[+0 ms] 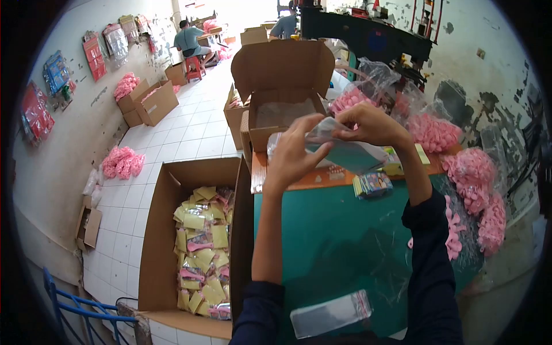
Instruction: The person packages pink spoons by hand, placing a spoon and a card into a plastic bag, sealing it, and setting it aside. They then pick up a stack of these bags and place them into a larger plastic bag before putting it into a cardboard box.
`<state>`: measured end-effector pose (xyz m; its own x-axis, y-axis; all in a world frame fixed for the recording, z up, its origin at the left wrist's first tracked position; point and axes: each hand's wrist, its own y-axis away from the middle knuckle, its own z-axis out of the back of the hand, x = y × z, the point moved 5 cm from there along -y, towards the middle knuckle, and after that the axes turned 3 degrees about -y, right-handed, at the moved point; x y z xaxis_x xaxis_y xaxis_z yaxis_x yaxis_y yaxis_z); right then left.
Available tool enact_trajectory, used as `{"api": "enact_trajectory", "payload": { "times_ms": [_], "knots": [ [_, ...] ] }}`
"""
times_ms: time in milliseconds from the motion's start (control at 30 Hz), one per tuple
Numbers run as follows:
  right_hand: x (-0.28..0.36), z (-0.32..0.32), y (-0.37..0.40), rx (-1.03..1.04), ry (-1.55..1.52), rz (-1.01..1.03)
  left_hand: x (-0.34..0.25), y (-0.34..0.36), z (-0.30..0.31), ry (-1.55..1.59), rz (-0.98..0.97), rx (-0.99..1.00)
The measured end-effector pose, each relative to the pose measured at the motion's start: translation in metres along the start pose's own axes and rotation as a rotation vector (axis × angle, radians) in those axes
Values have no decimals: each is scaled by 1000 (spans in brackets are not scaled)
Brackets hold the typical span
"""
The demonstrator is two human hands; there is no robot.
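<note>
Above the far end of the green table, both hands are at a clear plastic bag (352, 154). My right hand (374, 123) pinches its upper edge between thumb and fingers. My left hand (295, 154) curves round the bag's left end, its thumb on the near side; its other fingertips are partly hidden and slightly blurred. I cannot make out what the bag contains. Below the hands lies a stack of small printed cards (372, 184). A flat pile of clear plastic bags (332, 314) rests near the table's front edge.
A tall carton (150, 253) at left holds several packets with yellow cards and pink items. Behind my hands stands an open cardboard box (282, 63). Pink bundles (474, 172) and loose plastic line the right side of the green table (322, 241). Two people sit farther back.
</note>
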<state>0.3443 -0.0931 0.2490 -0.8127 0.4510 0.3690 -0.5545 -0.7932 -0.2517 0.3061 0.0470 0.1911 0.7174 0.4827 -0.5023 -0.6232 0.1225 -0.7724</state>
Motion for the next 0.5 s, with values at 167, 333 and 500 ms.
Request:
{"api": "enact_trajectory", "payload": {
  "times_ms": [167,333,500],
  "knots": [
    [25,-9,57,3,-239,-50,-37,20,-3,223,194,346],
    [16,-62,154,22,-638,-67,-65,90,22,581,579,259],
    [55,-130,239,52,-1060,-538,-99,202,25,600,980,156]
  ]
}}
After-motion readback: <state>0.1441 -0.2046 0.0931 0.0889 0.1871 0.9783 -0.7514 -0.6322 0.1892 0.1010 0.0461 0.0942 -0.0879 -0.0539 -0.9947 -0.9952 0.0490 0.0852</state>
